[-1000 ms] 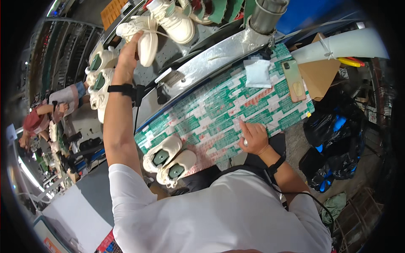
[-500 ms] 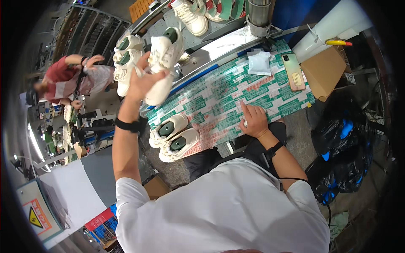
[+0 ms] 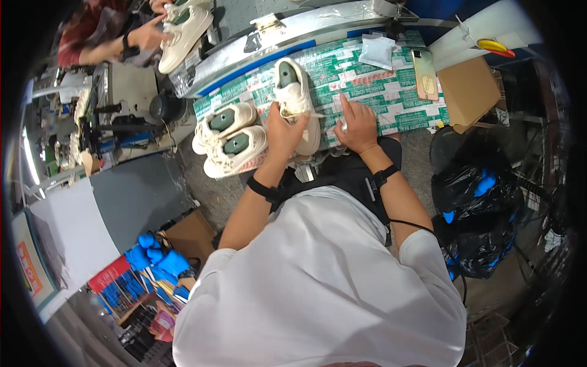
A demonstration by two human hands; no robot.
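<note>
My left hand (image 3: 286, 131) is closed on a cream sneaker (image 3: 293, 92) with a dark green insole, gripping it around the laces and forefoot. The sneaker rests on the work table (image 3: 333, 82), heel toward the far side. A lace end sticks out to its right. My right hand (image 3: 356, 126) is just right of the sneaker, index finger stretched forward and a ring on one finger; it holds nothing. To the left, two matching sneakers lie side by side, one farther (image 3: 246, 114) and one nearer (image 3: 235, 166), at the table's left end.
A small white packet (image 3: 376, 51) and a phone (image 3: 426, 76) lie on the table's right part. Beyond runs a metal rail (image 3: 269, 52). At the far left a co-worker's hand (image 3: 147, 35) touches another cream sneaker (image 3: 186, 40). Cardboard (image 3: 469, 92) and black bags (image 3: 474, 177) stand right.
My left hand has come from the far left down to the table with the sneaker. My right hand stays over the table. The co-worker has come closer and now handles another sneaker.
</note>
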